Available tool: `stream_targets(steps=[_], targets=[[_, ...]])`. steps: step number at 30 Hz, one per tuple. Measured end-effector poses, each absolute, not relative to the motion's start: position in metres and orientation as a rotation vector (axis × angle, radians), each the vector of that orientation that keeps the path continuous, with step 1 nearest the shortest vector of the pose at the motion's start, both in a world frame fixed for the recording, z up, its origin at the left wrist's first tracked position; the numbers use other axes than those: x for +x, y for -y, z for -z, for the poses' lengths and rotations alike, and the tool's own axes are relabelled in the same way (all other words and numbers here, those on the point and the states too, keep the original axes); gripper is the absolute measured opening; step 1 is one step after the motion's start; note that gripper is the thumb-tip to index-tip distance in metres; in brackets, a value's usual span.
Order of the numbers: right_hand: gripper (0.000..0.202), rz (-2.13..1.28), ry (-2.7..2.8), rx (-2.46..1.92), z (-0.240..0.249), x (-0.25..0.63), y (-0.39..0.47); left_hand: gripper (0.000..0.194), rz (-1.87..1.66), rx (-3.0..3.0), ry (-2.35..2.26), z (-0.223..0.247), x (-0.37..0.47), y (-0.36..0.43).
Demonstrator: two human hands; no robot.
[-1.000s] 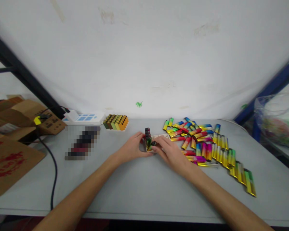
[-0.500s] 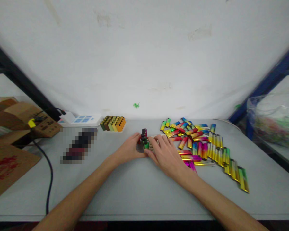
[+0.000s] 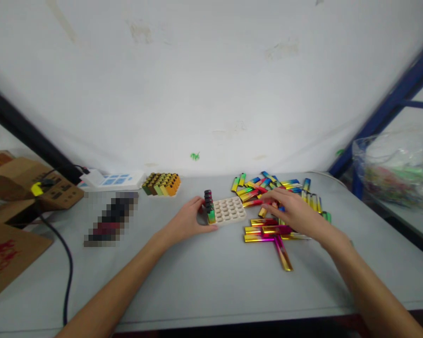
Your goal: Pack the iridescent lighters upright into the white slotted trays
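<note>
A white tray [image 3: 229, 211] with rows of round holes lies on the grey table. Along its left edge stands one row of shiny green-and-gold pieces [image 3: 210, 213] with dark tops. My left hand [image 3: 188, 218] holds the tray's left end, thumb at the front corner and fingers behind. To the right, my right hand [image 3: 292, 209] is over a loose pile of metallic multicoloured pieces [image 3: 264, 230]. Its thumb and fingers are bent close together at the pile, and what they hold, if anything, is too small to make out.
A second tray full of yellow, green and orange pieces [image 3: 161, 184] sits at the back. Left are a white power strip [image 3: 123, 179], a pixelated dark object [image 3: 113, 218], a black cable [image 3: 70, 267] and cardboard boxes [image 3: 14, 253]. A clear plastic bag [image 3: 398, 169] is at right.
My right hand has moved right, from the tray to the loose pile, uncovering the tray's holes. My left hand stays at the tray. The view has shifted slightly.
</note>
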State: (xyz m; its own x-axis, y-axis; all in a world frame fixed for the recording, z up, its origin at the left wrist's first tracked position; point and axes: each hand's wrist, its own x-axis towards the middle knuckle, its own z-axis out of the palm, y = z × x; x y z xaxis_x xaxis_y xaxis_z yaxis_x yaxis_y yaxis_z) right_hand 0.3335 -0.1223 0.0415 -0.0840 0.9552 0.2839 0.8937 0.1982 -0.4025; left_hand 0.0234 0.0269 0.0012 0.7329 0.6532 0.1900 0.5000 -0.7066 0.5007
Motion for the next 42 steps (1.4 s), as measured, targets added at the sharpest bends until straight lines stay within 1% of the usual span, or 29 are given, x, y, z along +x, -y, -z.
stream_targets(steps=[5, 10, 14, 17, 22, 25, 31, 36, 38, 40, 42], targets=[[0.023, -0.349, 2.019, -1.799, -0.038, 0.362, 0.16, 0.063, -0.476, 2.537, -0.88, -0.001, 0.023, -0.027], [0.025, -0.336, 1.94, -1.886, -0.033, 0.366, 0.193, 0.064, -0.482, 2.538, -0.877, 0.001, 0.023, -0.029], [0.028, -0.349, 1.83, -1.961, -0.028, 0.344, 0.212, 0.066, -0.462, 2.537, -0.871, 0.0, 0.023, -0.029], [0.028, -0.303, 1.717, -2.014, -0.015, 0.32, 0.217, 0.065, -0.457, 2.554, -0.881, -0.002, 0.023, -0.027], [0.026, -0.102, 1.649, -2.123, 0.012, 0.299, 0.21, 0.061, -0.442, 2.57, -0.902, -0.004, 0.023, -0.026], [0.024, -0.103, 1.665, -2.119, 0.017, 0.301, 0.208, 0.061, -0.467, 2.569, -0.895, -0.003, 0.023, -0.027], [0.029, -0.335, 1.712, -1.942, -0.007, 0.305, 0.21, 0.063, -0.5, 2.531, -0.875, -0.001, 0.024, -0.028], [0.034, -0.867, 1.504, -1.63, -0.029, 0.291, 0.197, 0.064, -0.481, 2.527, -0.867, -0.002, 0.024, -0.028], [0.036, -1.009, 1.399, -1.474, -0.034, 0.283, 0.186, 0.065, -0.464, 2.529, -0.863, -0.002, 0.024, -0.027], [0.04, -1.068, 1.312, -1.378, -0.038, 0.276, 0.172, 0.065, -0.451, 2.528, -0.856, -0.003, 0.024, -0.027], [0.043, -1.047, 1.283, -1.357, -0.043, 0.269, 0.157, 0.066, -0.441, 2.527, -0.849, -0.003, 0.024, -0.026]])
